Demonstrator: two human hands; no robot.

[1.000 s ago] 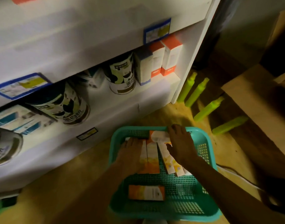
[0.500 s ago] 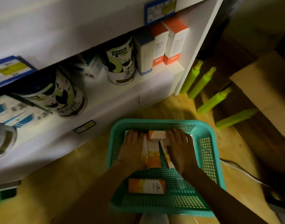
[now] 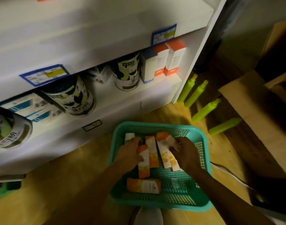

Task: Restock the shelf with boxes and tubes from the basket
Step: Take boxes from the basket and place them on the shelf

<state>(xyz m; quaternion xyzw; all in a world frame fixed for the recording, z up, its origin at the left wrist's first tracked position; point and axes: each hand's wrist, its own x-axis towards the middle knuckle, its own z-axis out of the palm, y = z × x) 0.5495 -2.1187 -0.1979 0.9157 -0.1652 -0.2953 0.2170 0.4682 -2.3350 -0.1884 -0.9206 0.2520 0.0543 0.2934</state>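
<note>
Basket (image 3: 202, 153) contents are noted first: a teal plastic mesh tray, rectangular with a rolled rim, is set on the wooden floor (image 3: 83, 184) just in front of the shelf (image 3: 122, 101). Several slim orange-and-white cardboard boxes (image 3: 152, 151) are lying in it, bunched lengthwise at the far end between the two hands. One further box (image 3: 143, 185) is lying crosswise, apart, near the front wall. A white rounded tube end (image 3: 129, 136) is seen at the far left corner.

The left hand (image 3: 128, 155) is curled around one box, with the thumb pressed against its white face; that box is tilted against its neighbours. The right hand (image 3: 187, 153) is closed loosely over a pale, crinkled packet (image 3: 169, 141) at the far right of the bunch; what that packet is cannot be told, as it is blurred.

The shelf is white, smooth and boxy, with blue-bordered price tags (image 3: 164, 34) fixed to its front edges. On the lower level, round tins (image 3: 128, 70) with green, black and white printing are stood upright. Beside the right-hand tin, a blue-topped box (image 3: 148, 65) and two orange-topped boxes (image 3: 174, 57) are stood upright against the end panel, touching one another. Blue-and-white flat cartons (image 3: 30, 108) are stacked between two tins at the left.

Four lime-green cylindrical bottles (image 3: 205, 109) with tapered tops are stood in a row on the floor to the right of the shelf. A pale shoe tip (image 3: 148, 216) is seen under the near rim.
</note>
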